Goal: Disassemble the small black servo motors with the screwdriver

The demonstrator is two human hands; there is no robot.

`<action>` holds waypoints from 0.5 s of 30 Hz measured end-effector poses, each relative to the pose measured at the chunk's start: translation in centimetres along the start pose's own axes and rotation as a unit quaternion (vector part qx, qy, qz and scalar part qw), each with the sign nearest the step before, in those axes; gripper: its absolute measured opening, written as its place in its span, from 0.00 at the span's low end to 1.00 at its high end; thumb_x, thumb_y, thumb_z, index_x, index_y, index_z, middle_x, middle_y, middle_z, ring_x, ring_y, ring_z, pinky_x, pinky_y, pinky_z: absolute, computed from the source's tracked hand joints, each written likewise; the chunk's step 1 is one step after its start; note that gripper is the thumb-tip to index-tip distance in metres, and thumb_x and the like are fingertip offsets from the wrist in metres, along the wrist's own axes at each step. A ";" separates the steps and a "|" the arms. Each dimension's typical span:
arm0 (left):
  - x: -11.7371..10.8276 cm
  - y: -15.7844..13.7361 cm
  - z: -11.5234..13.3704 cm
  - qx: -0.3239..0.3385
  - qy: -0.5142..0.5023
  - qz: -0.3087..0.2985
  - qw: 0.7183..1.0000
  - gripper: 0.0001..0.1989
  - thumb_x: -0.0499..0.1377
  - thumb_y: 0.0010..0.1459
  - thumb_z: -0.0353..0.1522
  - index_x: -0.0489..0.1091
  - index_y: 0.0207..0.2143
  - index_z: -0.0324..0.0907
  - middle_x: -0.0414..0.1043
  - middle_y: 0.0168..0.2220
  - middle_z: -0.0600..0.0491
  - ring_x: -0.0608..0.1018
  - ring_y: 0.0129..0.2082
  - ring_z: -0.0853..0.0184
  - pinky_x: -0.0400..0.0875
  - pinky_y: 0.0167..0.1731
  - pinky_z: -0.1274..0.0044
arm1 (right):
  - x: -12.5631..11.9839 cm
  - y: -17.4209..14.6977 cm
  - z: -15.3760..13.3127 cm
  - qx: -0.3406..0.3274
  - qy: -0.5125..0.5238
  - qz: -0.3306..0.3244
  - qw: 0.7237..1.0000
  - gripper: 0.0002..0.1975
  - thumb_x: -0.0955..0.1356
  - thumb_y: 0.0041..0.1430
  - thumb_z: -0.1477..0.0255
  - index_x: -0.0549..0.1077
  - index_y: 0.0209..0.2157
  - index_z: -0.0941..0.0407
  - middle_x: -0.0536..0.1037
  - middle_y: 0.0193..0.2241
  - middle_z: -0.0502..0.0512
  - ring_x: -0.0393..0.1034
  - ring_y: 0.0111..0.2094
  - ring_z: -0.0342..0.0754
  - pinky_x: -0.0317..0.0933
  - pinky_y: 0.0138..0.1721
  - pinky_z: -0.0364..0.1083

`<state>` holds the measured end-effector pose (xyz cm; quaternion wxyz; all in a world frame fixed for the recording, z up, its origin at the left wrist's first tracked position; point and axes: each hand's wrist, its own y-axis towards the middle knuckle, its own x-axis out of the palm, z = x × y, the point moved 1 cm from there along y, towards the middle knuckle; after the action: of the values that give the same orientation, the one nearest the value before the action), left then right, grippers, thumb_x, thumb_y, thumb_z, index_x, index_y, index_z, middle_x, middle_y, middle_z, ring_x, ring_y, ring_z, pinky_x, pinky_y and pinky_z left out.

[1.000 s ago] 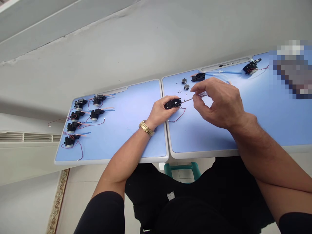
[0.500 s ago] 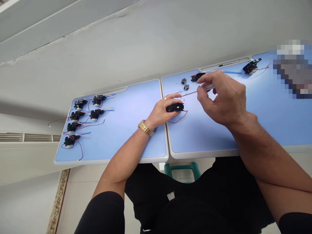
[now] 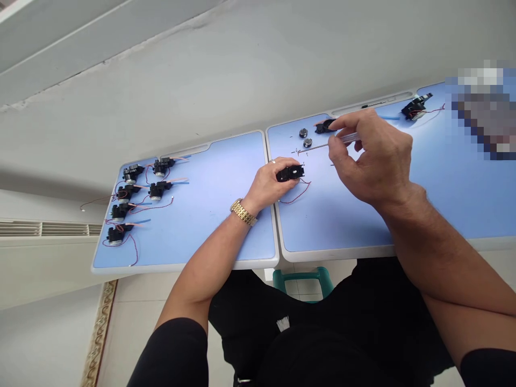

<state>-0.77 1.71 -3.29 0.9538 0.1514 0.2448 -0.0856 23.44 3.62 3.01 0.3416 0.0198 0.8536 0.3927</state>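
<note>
My left hand is closed around a black plastic housing with a pale spot on its face, near the seam between two tables. A thin red wire trails from it over the blue top. Between the thumb and fingers of my right hand is a screwdriver with a clear handle. Its tip points left, among several tiny screws scattered on the table. Beyond them lie two round metal-rimmed parts and a black plastic part, partly hidden by my right fingers.
Several black wired assemblies lie on the left table. Another wired assembly sits at the back right, near a pen in the tray groove. A green stool stands below the table edge.
The screwdriver tip has moved slightly up, away from my left fingers, to the scattered screws. My left fingers have drawn in around the housing, which is tilted a little.
</note>
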 end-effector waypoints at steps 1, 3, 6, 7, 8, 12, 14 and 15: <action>0.1 0.1 0.1 -0.007 0.000 0.002 1.000 0.18 0.70 0.62 0.25 0.85 0.53 0.47 0.88 0.59 0.48 0.87 0.61 0.57 0.78 0.70 0.61 | 0.0 0.0 0.0 0.007 0.001 -0.004 1.000 0.17 0.66 0.79 0.70 0.80 0.60 0.41 0.87 0.40 0.53 0.86 0.42 0.62 0.79 0.47 0.62; 0.2 0.3 0.2 -0.018 -0.001 0.008 1.000 0.18 0.70 0.61 0.25 0.85 0.53 0.46 0.88 0.58 0.48 0.87 0.61 0.56 0.78 0.70 0.61 | 0.0 0.1 -0.1 0.013 -0.001 -0.005 1.000 0.17 0.65 0.79 0.70 0.80 0.61 0.41 0.87 0.40 0.53 0.86 0.42 0.62 0.79 0.47 0.62; 0.3 0.4 0.1 -0.031 -0.002 0.013 0.999 0.20 0.71 0.61 0.26 0.85 0.55 0.46 0.88 0.60 0.47 0.87 0.62 0.55 0.77 0.72 0.60 | 0.0 0.1 -0.3 0.014 -0.008 0.001 1.000 0.15 0.65 0.79 0.70 0.80 0.58 0.42 0.88 0.40 0.53 0.86 0.41 0.61 0.79 0.45 0.61; 0.3 0.4 0.0 -0.033 -0.002 0.013 0.999 0.20 0.71 0.61 0.26 0.85 0.56 0.46 0.87 0.61 0.46 0.86 0.63 0.54 0.77 0.72 0.59 | 0.0 0.1 -0.4 0.013 -0.009 0.002 1.000 0.15 0.66 0.79 0.70 0.80 0.57 0.42 0.88 0.40 0.53 0.86 0.41 0.61 0.79 0.45 0.61; 0.2 0.4 0.0 -0.033 -0.001 0.011 0.999 0.21 0.71 0.61 0.26 0.85 0.56 0.46 0.87 0.62 0.46 0.86 0.64 0.54 0.76 0.73 0.58 | 0.0 0.1 -0.5 0.012 -0.010 0.002 1.000 0.15 0.66 0.79 0.71 0.80 0.57 0.42 0.88 0.40 0.53 0.86 0.40 0.60 0.78 0.45 0.61; 0.0 0.2 -0.2 -0.013 0.011 -0.004 1.000 0.21 0.72 0.61 0.25 0.85 0.56 0.48 0.83 0.69 0.46 0.82 0.71 0.52 0.72 0.78 0.54 | 0.0 0.2 -0.3 0.006 -0.014 -0.001 1.000 0.14 0.66 0.78 0.72 0.80 0.55 0.43 0.88 0.40 0.52 0.86 0.39 0.59 0.77 0.44 0.60; -0.1 0.1 -0.1 0.000 0.021 -0.013 1.000 0.21 0.72 0.62 0.25 0.85 0.56 0.49 0.79 0.73 0.47 0.80 0.74 0.52 0.71 0.79 0.53 | 0.2 0.1 0.0 -0.007 -0.018 0.007 1.000 0.12 0.67 0.76 0.73 0.80 0.53 0.45 0.88 0.40 0.53 0.85 0.38 0.58 0.76 0.42 0.59; -0.1 0.1 0.0 0.006 0.025 -0.015 1.000 0.22 0.72 0.62 0.25 0.85 0.57 0.49 0.78 0.74 0.47 0.79 0.75 0.52 0.71 0.79 0.53 | 0.3 0.1 0.1 -0.016 -0.018 0.010 1.000 0.12 0.68 0.76 0.73 0.80 0.53 0.46 0.88 0.39 0.54 0.85 0.38 0.58 0.76 0.42 0.58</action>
<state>-0.89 1.80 -3.24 0.9450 0.1551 0.2707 -0.0976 23.24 3.86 2.84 0.3529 0.0299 0.8410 0.4090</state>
